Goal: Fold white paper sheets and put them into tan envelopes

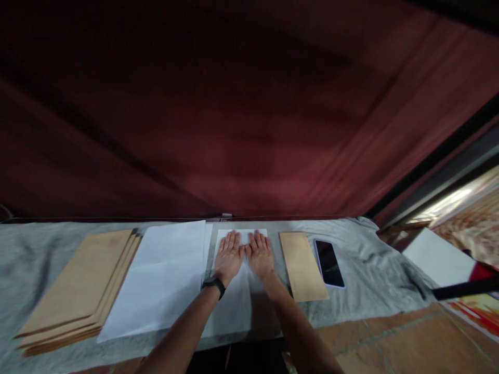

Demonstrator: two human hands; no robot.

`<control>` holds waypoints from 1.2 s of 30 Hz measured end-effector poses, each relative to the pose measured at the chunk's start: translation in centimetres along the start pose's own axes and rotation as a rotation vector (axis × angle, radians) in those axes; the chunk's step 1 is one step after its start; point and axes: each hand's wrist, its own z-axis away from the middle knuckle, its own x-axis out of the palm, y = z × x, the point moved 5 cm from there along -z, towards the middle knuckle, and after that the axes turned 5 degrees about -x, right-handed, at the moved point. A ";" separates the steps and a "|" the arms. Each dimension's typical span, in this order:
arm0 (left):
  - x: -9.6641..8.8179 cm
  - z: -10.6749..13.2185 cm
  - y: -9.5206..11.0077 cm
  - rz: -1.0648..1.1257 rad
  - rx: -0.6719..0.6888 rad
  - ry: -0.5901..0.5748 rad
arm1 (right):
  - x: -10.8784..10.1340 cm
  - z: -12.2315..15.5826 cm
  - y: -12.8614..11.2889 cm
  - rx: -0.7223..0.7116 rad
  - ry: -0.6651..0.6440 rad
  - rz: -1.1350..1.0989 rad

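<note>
A white sheet of paper (236,311) lies in front of me on the grey cloth. My left hand (229,255), with a dark watch (214,284) on its wrist, rests flat on the upper left part of the sheet. Flat beside it, on the upper right part, is my right hand (260,254). The thumbs are close together and the other fingers point away from me. Neither hand grips anything. A stack of larger white paper (163,275) lies left of my hands, and a narrow brown envelope (303,265) lies to the right.
Large brown envelopes (83,280) are stacked at far left. Right of the narrow envelope lies a phone (330,262) with a dark screen. The grey cloth (374,280) meets a dark red fabric wall (249,130) behind. Tiled floor (405,337) shows at lower right.
</note>
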 end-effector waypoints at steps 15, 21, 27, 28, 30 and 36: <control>-2.1 6.2 -0.7 -0.029 0.065 0.029 | -1.3 0.5 -0.1 0.107 0.013 0.007; -3.1 12.7 0.2 -0.013 0.274 -0.017 | -2.7 8.6 -3.3 -0.068 -0.026 -0.050; -4.8 15.6 -0.6 -0.020 0.280 -0.014 | -4.6 15.4 -1.9 -0.131 0.009 -0.043; -5.1 15.5 -0.8 -0.029 0.266 -0.020 | -4.8 15.8 -1.7 -0.147 0.014 -0.039; -5.8 15.0 -1.4 -0.053 0.216 -0.032 | -5.2 16.1 -1.4 -0.172 0.037 -0.037; -7.1 14.4 -3.6 -0.132 0.096 -0.041 | -5.5 16.1 -1.8 -0.184 0.099 -0.035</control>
